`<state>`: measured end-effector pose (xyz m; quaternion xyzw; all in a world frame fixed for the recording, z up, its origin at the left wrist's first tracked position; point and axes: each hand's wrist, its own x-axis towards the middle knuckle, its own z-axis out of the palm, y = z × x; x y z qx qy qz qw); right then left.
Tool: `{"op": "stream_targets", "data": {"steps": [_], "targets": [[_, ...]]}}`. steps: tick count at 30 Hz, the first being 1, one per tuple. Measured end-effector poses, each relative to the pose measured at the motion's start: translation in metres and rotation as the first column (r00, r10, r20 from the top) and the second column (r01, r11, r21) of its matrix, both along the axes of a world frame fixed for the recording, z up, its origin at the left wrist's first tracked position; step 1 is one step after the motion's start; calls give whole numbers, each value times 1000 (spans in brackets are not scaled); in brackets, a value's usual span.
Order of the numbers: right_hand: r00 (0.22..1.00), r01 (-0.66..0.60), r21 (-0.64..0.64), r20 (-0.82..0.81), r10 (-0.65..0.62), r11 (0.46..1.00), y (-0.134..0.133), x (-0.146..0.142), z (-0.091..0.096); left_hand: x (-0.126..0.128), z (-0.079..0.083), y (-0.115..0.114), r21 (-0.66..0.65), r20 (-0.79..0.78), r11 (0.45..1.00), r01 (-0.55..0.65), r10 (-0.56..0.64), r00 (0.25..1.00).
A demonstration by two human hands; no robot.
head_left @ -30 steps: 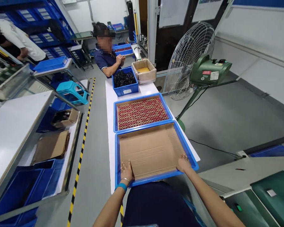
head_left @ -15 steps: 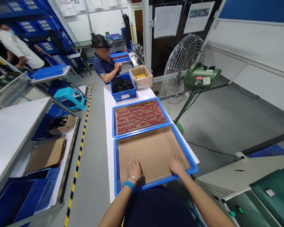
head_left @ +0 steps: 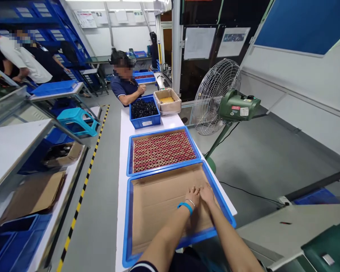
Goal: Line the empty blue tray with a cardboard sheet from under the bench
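Note:
A cardboard sheet [head_left: 158, 211] lines the near blue tray [head_left: 126, 223] on the white table. My left hand [head_left: 193, 196], with a bracelet and a blue band at its wrist, rests on the cardboard right of the middle, fingers spread. Right beside it, my right hand [head_left: 206, 193] lies on the sheet with its fingers stretched out. Neither hand holds anything. Just beyond stands a second blue tray [head_left: 128, 158], filled with rows of small red and tan ring-like parts [head_left: 164, 149].
Farther along the table are a blue bin [head_left: 145, 124] of black parts and a carton [head_left: 170, 107] with yellow contents. A co-worker [head_left: 127, 87] sits at the far left corner. A green fan [head_left: 238, 105] stands to the right; shelving [head_left: 25, 151] lines the left.
My left hand has moved right across the cardboard, from the tray's near left part to beside my right hand. My right hand has shifted slightly farther from me. The camera view has tilted up.

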<state>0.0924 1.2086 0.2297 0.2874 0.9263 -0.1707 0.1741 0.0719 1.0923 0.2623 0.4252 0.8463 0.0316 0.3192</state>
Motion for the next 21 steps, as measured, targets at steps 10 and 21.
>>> {"op": "stream_targets", "data": {"steps": [10, 21], "targets": [[986, 108, -12, 129, -105, 994, -5, -9, -23, -1, -32, -3, -12, -8, 1000, -1, 1, 1000], [985, -77, 81, 159, 63, 994, -3, 5, -18, -46, -38, 9, 71, -56, 996, -51, 55, 997]]}}
